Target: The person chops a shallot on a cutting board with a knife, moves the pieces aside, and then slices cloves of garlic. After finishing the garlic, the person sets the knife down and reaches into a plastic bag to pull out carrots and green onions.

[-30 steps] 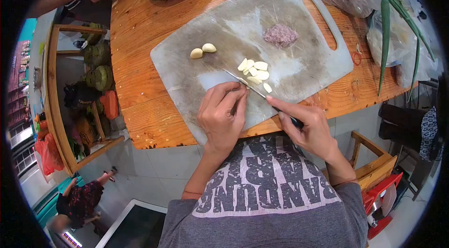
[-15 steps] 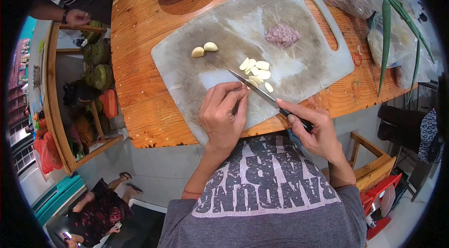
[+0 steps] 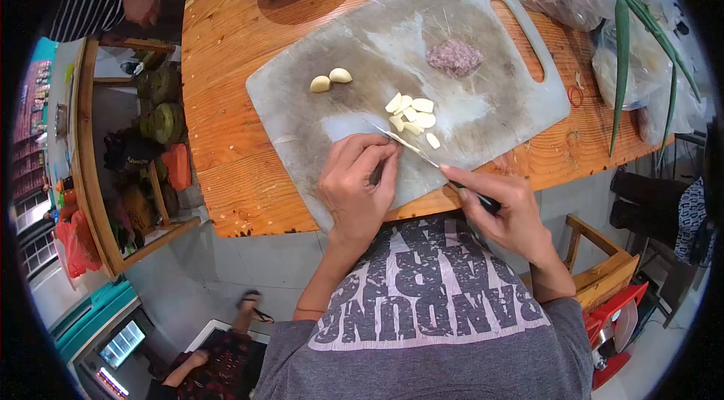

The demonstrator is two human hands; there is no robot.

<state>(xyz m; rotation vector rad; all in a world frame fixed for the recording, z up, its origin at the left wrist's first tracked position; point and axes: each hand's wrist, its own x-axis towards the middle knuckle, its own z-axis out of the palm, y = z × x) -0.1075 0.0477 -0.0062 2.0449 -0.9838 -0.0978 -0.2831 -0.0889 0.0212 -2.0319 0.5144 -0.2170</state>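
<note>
The right hand, closed round the knife, does best with even strokes clear of the left hand, its fingertips drawn narrow, anything between them hidden, the garlic slices lying just beyond the blade on the board.

Head-worn view, downward, near cutting board

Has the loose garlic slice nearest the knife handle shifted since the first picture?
No: judged against the chopping board, the garlic slice shows no visible shift in any direction.
</note>
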